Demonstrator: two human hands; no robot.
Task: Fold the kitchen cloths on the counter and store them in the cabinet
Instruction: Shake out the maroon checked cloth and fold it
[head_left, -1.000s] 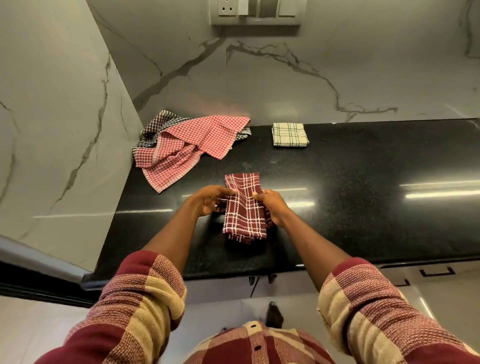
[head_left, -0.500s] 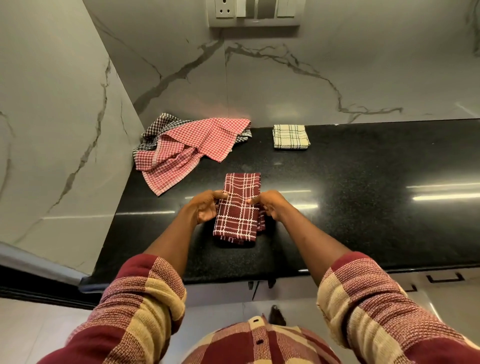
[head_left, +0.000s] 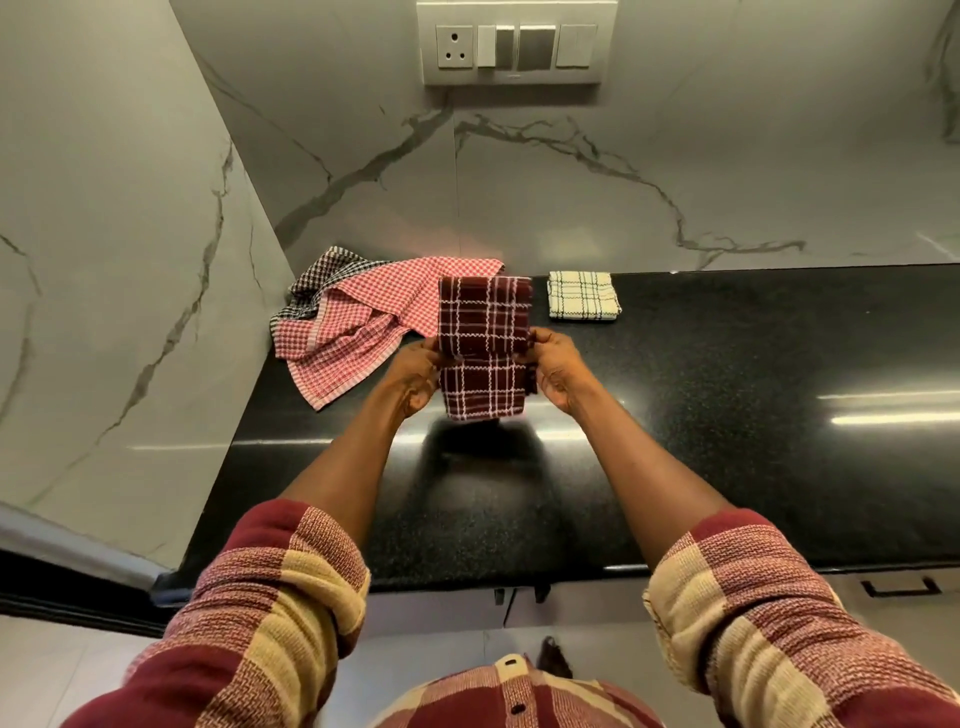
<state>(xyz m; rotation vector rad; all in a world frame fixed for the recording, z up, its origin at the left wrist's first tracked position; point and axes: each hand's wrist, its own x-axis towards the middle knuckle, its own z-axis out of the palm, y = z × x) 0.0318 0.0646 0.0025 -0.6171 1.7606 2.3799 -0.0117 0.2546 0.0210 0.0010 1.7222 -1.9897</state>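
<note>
A dark maroon cloth (head_left: 484, 347) with white check lines is folded into a long strip and held above the black counter (head_left: 727, 441). My left hand (head_left: 413, 378) grips its left edge at the middle and my right hand (head_left: 558, 370) grips the right edge. Its lower half hangs down over the counter. At the back left lies a loose pile: a red-and-white checked cloth (head_left: 363, 322) over a black-and-white checked cloth (head_left: 322, 275). A cream cloth (head_left: 583, 302) with dark lines sits folded square near the back wall.
Marble walls close off the counter's left side and back. A switch and socket plate (head_left: 514, 44) is on the back wall. Below the counter's front edge are cabinet fronts with a dark handle (head_left: 901, 588). The counter stretches away to the right.
Both hands have lifted the maroon cloth off the counter and carried it further from me, and it is now held up by the middle of its side edges.
</note>
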